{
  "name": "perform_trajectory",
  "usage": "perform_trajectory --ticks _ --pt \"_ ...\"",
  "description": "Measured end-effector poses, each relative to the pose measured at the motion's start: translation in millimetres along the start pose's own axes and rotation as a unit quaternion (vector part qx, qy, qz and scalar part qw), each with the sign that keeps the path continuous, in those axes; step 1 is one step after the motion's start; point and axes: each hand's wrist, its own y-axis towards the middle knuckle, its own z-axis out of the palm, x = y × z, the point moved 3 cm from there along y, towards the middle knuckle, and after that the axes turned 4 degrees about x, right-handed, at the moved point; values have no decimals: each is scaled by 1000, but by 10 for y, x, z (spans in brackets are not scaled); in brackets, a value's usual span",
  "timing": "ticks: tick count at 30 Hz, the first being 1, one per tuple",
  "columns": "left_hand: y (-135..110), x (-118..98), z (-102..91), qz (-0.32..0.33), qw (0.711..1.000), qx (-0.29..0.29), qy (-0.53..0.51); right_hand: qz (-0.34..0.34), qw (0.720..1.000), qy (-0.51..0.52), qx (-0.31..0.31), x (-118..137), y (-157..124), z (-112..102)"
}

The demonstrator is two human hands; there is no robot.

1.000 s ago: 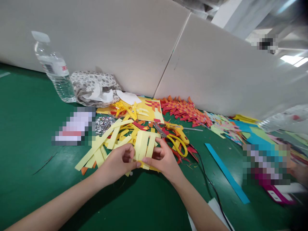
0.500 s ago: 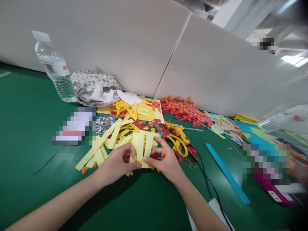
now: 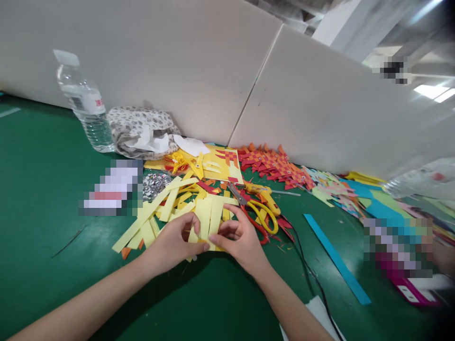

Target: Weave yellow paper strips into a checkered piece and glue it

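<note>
Above the green counter, I have the left forearm and right forearm angled inward from the lower corners, bringing the two grips close together. My left hand curls its fingers, thumb laid along the paper's bottom edge; my right hand sets its thumb low and stretches its forefinger upward. I see both grips closed on the yellow paper, which stands between them, rising past the thumbs. A small white disc lies just below the left grip.
</note>
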Motion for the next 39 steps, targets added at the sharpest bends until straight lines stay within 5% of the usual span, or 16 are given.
perform_trajectory --ticks 5,11,15,20,28,35,39 --pt "9 -144 -237 40 985 -121 -114 -25 993 23 -110 31 19 -114" --pt "10 -270 -679 105 889 -310 -320 -40 991 -88 -91 7 37 -90" --pt "27 -256 -739 116 874 -313 -353 -81 975 -194 -75 73 15 0" --pt "63 -172 -671 95 898 -270 -333 -91 956 -278 -32 186 -33 85" --pt "63 -87 -642 61 899 -300 -313 -108 935 -334 -56 274 150 -40" --pt "73 -87 -616 66 901 -280 -325 -57 853 -516 -48 187 354 -52" --pt "68 -100 -596 46 916 -254 -308 -13 846 -531 -37 154 371 -51"
